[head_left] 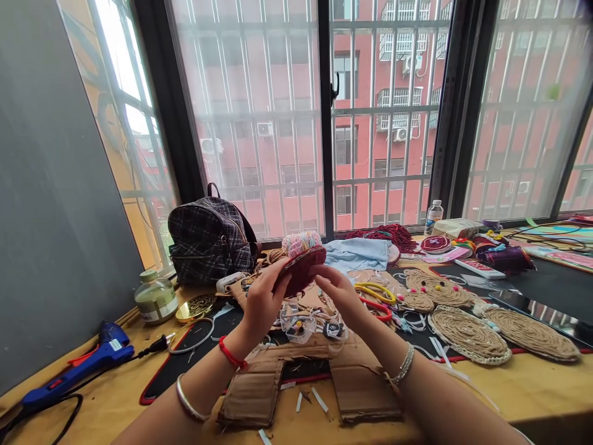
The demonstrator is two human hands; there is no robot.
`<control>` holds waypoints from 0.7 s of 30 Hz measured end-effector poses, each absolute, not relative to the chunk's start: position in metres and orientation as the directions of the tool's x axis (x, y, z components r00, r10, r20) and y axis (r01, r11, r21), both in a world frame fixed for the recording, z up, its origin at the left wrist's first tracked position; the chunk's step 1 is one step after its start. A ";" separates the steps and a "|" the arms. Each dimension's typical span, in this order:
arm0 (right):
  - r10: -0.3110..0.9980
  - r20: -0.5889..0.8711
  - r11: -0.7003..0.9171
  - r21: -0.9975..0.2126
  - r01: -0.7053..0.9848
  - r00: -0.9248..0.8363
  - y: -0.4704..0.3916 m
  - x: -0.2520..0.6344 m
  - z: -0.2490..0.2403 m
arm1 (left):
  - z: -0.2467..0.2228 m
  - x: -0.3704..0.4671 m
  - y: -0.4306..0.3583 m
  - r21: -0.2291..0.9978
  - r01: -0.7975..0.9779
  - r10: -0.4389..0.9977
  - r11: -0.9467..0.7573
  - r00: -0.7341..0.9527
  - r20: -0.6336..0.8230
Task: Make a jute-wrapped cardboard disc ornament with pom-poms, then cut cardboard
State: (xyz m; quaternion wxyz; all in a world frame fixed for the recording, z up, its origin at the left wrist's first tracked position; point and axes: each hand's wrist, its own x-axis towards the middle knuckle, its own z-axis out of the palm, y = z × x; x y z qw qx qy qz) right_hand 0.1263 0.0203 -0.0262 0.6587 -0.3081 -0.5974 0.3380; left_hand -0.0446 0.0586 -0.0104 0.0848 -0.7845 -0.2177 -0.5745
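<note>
A dark red round disc [302,272] with a paler rim is tilted up above the middle of the table. My left hand [265,295] grips its left side, fingers behind it and thumb near the front. My right hand [341,295] reaches in from the right; its stretched fingertips touch the disc's near face, the thumb a little apart. Below the hands lie clear plastic boxes [296,326] of small parts and a piece of cut cardboard [252,392]. Scissors with yellow handles [377,292] and red handles [380,311] lie beside my right hand.
On the left are a blue glue gun [109,346], a glass jar [156,300] and a plaid backpack [213,241]. Coiled twine pieces [467,334] lie at right. Multicoloured yarn [301,242] and dark red yarn [391,236] sit by the barred window, near a bottle [434,217].
</note>
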 end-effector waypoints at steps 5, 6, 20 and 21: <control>0.774 0.535 0.551 -0.833 0.055 0.340 0.035 0.137 -0.030 | -0.005 -0.044 0.061 0.570 0.174 0.579 -0.803 0.002 0.815; 0.783 0.529 0.556 -0.831 0.014 0.326 0.035 0.137 -0.029 | -0.004 -0.043 0.061 0.626 0.063 0.628 -0.777 0.013 0.778; 0.894 0.448 0.402 -0.780 -0.479 0.021 0.023 0.140 -0.025 | -0.003 -0.040 0.051 0.797 -0.553 0.854 -0.241 0.270 0.445; 0.892 0.452 0.402 -0.779 -0.481 0.012 0.023 0.141 -0.024 | -0.004 -0.040 0.052 0.801 -0.551 0.857 -0.234 0.272 0.437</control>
